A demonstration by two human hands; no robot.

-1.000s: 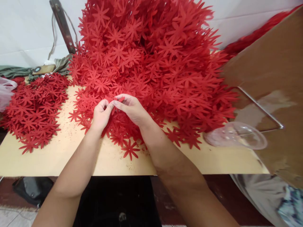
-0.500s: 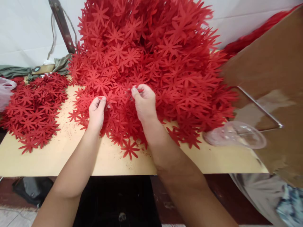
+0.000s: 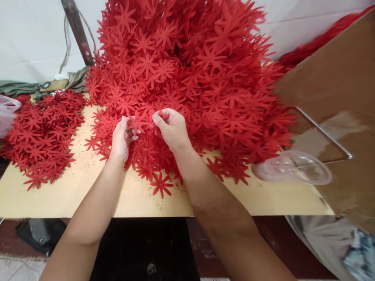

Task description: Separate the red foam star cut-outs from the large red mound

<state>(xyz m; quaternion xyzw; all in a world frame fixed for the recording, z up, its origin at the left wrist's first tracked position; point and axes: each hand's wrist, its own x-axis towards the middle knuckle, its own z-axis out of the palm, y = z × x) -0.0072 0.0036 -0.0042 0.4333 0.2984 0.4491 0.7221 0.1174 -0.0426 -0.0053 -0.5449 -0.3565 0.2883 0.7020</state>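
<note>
My left hand (image 3: 119, 141) holds a red flower-shaped cutout (image 3: 137, 121) with narrow petals, its thumb at the edge and its fingertips showing beneath. Just to the right, my right hand (image 3: 173, 128) is closed in a pinch on a small red petal piece (image 3: 163, 115); the rest of that piece is hidden by the fingers. Both hands hover over the front of a big heap of red flower cutouts (image 3: 181, 86). One loose red flower (image 3: 161, 185) lies at the heap's front edge.
On the left of the pale table (image 3: 88, 195) lies a smaller pile of red flowers (image 3: 43, 136), near a plastic bag (image 3: 7, 113) and cloth (image 3: 19, 89). A clear plastic cup (image 3: 293, 168) rests on its side by a cardboard sheet (image 3: 331, 86) at right.
My right hand has moved left, closer to my left hand. The left fingers have spread from a tight pinch, and a whole flower now shows between the hands.
</note>
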